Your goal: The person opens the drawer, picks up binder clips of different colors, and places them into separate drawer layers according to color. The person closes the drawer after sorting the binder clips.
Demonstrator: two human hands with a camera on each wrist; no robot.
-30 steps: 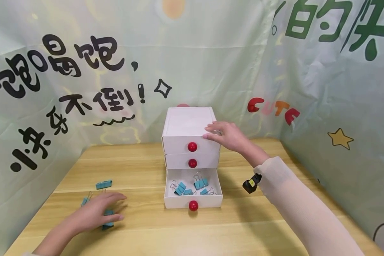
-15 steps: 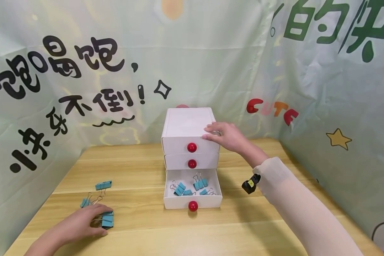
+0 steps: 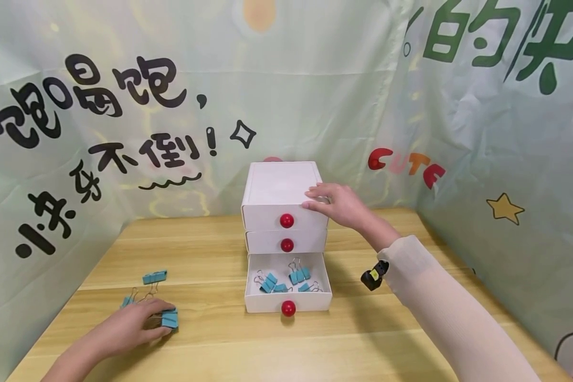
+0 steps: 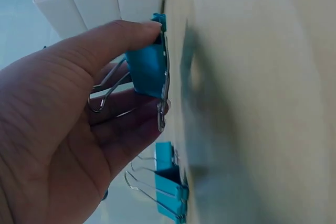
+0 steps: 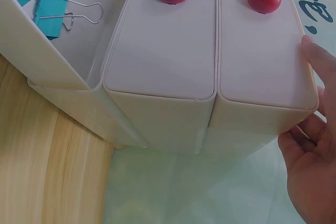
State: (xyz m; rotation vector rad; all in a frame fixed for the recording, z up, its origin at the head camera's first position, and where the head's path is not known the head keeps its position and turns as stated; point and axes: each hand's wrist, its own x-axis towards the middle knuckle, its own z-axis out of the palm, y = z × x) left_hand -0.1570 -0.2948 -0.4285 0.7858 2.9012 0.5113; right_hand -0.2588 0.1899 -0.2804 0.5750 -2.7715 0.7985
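Note:
My left hand (image 3: 126, 329) pinches a teal binder clip (image 3: 170, 319) over the left side of the table. In the left wrist view its thumb lies on the body of that clip (image 4: 147, 69), with the fingers behind and the wire handles sticking out. Beyond it are other teal binder clips (image 4: 170, 192), one standing a little farther back (image 3: 154, 276). My right hand (image 3: 341, 203) rests on the top right corner of a white drawer box (image 3: 284, 180), thumb at the front edge. The bottom drawer (image 3: 262, 303) is pulled out, with several teal clips (image 3: 268, 282) inside.
Red round knobs (image 3: 287, 220) mark the drawers; the upper two drawers are closed. A printed cloth (image 3: 315, 106) hangs behind and along the sides of the wooden table (image 3: 210, 339). A black device (image 3: 375, 275) sits at the right wrist.
My left hand came down over the near clip, closed its fingers on it and shifted it slightly to the right and away from me. The right hand has stayed at the box corner.

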